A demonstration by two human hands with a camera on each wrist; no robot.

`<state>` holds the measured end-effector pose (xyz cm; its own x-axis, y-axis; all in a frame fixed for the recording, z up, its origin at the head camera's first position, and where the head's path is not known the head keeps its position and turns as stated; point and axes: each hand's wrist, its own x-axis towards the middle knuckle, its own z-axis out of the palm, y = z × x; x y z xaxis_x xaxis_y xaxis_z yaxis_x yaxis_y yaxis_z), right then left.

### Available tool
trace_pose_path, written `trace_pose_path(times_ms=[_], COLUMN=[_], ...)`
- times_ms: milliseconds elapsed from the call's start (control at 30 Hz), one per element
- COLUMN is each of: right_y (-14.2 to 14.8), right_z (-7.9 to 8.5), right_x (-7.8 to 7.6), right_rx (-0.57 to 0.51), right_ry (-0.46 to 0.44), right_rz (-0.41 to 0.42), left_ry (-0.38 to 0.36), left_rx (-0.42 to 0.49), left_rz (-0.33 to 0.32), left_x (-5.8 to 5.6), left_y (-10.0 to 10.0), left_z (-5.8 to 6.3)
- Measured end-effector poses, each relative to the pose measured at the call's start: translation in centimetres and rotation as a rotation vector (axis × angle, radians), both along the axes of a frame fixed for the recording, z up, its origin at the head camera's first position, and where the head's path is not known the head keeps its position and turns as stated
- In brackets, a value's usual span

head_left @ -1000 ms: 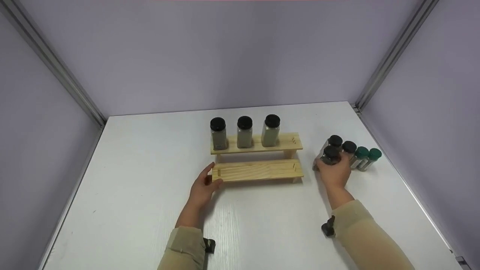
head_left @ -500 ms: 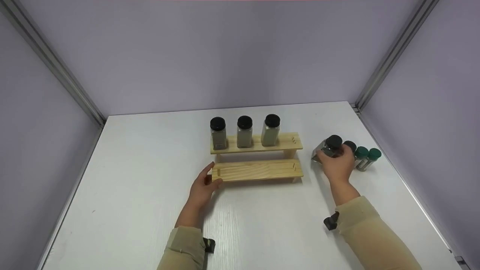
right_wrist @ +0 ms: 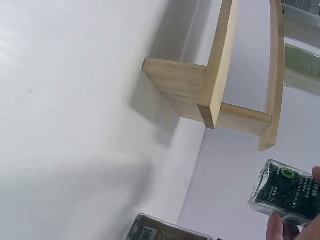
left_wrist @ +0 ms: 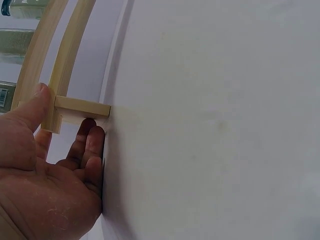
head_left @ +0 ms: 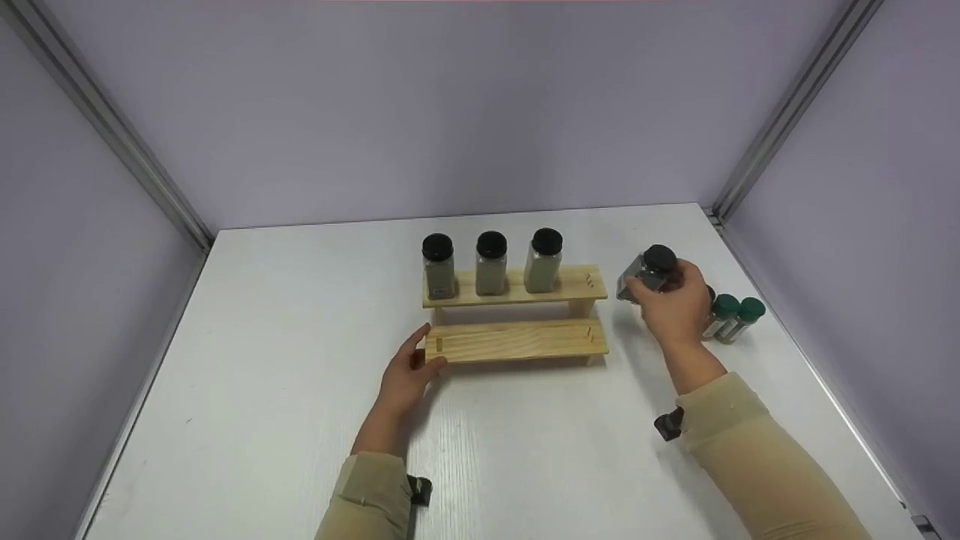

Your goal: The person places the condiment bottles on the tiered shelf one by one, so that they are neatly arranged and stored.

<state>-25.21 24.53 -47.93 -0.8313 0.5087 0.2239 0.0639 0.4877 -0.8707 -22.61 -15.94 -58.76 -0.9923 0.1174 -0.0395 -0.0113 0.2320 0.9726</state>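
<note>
My right hand point(head_left: 675, 304) grips a spice jar point(head_left: 643, 274) with a black lid, raised and tilted, to the right of a two-step wooden rack point(head_left: 517, 341). In the right wrist view the jar point(right_wrist: 286, 192) shows dark green contents and a printed label; only fingertips point(right_wrist: 275, 227) of that hand appear. My left hand point(head_left: 405, 382) holds the left end of the rack's lower step, thumb on the near side. The left wrist view has the thumb against the step point(left_wrist: 65, 65) and other fingers by its leg point(left_wrist: 82, 106). Three black-lidded jars point(head_left: 491, 264) stand on the upper step.
Two green-lidded jars point(head_left: 731, 319) stand on the white table point(head_left: 300, 390) beyond my right hand, beside a mostly hidden black-lidded one point(head_left: 710, 294). Another jar point(right_wrist: 162, 230) shows at the bottom of the right wrist view. Walls point(head_left: 480, 112) enclose the table's back and sides.
My right hand has lifted the black-lidded jar up and away from the group at the right, toward the back of the table. My left hand stays at the rack's end.
</note>
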Motion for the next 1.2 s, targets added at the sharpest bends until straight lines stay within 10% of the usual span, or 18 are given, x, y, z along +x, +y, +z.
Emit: trace_pose_path(times_ms=[467, 1200], right_y=[-2.2, -4.1], right_z=[1.9, 1.9], right_x=[-1.6, -2.5], right_rx=[0.047, 0.075], right_ry=[0.146, 0.112], right_rz=[0.129, 0.253], left_ry=[-0.017, -0.011], left_rx=[-0.024, -0.053], left_rz=[0.009, 0.006], left_x=[0.0, 0.1], left_y=[-0.1, 0.3], left_z=[0.0, -0.1])
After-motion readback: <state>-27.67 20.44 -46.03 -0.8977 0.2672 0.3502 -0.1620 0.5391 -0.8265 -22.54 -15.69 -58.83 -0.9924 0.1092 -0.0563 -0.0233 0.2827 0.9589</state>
